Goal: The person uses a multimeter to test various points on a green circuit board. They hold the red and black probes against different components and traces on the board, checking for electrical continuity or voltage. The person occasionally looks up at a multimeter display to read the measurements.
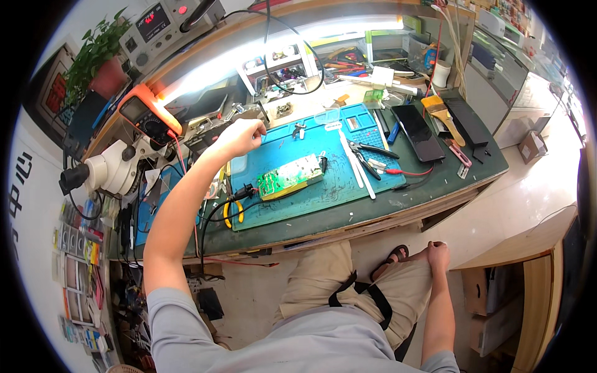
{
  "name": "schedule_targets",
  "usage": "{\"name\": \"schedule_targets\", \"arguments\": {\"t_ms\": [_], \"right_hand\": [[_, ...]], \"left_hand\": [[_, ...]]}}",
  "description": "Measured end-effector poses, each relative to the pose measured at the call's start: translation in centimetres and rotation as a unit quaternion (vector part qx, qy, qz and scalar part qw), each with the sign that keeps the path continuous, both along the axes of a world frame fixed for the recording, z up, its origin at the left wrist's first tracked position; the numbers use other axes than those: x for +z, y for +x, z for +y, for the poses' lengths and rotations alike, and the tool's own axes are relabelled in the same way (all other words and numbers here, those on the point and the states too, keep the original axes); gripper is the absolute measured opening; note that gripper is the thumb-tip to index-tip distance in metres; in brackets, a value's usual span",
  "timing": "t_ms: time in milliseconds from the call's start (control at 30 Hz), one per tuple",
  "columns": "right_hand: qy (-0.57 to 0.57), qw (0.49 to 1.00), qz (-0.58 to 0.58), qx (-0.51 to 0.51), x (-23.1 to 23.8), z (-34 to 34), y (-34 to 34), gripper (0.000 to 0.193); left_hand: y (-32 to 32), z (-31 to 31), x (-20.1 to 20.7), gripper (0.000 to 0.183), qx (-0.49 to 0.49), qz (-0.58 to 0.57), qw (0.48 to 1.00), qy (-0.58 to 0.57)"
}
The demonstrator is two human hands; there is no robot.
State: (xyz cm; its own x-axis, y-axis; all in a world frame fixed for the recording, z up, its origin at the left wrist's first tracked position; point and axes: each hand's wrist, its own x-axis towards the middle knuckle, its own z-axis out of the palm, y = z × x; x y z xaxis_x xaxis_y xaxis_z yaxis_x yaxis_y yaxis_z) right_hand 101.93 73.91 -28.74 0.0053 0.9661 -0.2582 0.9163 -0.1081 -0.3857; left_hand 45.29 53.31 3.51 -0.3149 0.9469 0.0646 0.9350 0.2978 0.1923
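Note:
My left hand [244,137] is raised over the back left part of the blue work mat [298,211], its fingers curled together in a pinch. Whatever they may hold is too small or hidden to make out. In front of it on the mat lies a green circuit board [289,176] with yellow sides, a black cable plug [244,192] at its left end. My right hand [439,256] rests closed by my right knee, away from the bench, with nothing seen in it.
Right of the board lie white tweezers [351,161], black-handled pliers [373,149], a red clip lead [395,171], a smartphone [418,133] and a brush [443,118]. Yellow-handled pliers [227,214] sit at the mat's left edge. An orange multimeter [149,114] and a microscope [109,168] stand left.

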Motion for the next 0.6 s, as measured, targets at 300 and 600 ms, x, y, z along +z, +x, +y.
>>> {"name": "schedule_targets", "arguments": {"t_ms": [300,600], "right_hand": [[0.007,1.000,-0.010,-0.002,-0.3,0.1,0.2,0.035],[0.009,1.000,-0.009,-0.002,0.2,-0.1,-0.3,0.034]], "left_hand": [[1.1,2.8,-2.2,0.015,0.044,0.109,0.992,0.042],[0.2,2.5,-3.5,0.015,0.056,0.137,0.987,0.059]]}}
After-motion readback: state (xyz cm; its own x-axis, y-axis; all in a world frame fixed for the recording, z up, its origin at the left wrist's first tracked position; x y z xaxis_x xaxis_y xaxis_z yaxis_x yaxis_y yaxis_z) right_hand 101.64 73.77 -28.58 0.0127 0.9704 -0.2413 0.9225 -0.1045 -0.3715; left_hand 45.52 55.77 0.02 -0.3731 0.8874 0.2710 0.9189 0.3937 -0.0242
